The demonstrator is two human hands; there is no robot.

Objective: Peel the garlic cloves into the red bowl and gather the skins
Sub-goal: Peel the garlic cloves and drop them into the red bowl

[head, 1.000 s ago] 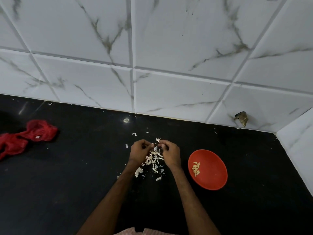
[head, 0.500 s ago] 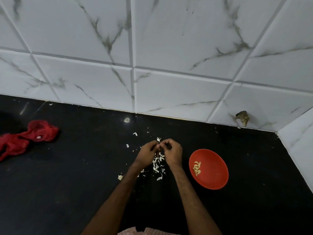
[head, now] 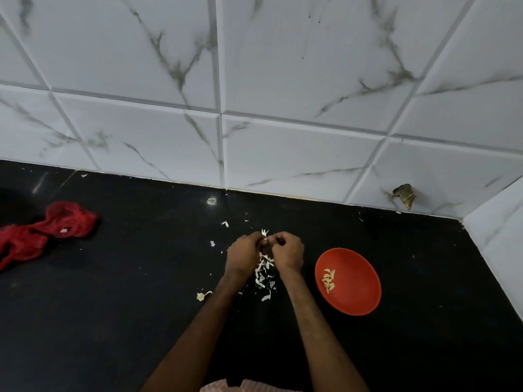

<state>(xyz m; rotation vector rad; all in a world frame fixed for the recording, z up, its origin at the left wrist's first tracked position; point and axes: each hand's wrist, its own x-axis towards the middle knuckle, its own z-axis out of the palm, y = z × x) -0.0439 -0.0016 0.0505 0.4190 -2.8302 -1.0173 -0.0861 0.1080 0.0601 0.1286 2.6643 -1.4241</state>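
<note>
Head view: left hand point(head: 244, 255) and right hand point(head: 289, 253) held just left of red bowl point(head: 357, 281), fingers curled, tips met. Between both sets of fingertips garlic piece point(head: 264, 233) pinched, mostly hidden, white skin seen at top. Below hands, left of bowl, loose skins point(head: 264, 274) scattered. Inside bowl, peeled cloves point(head: 328, 280) heaped.

We count two hands, left hand point(head: 243, 254) and right hand point(head: 288, 253), pinching one garlic piece point(head: 265, 233). One red bowl point(head: 358, 295) sits right of the middle and holds about six peeled cloves point(head: 328, 280). The skins point(head: 264, 271) below the hands are too many to count. One red net point(head: 42, 233) lies at the left.
</note>
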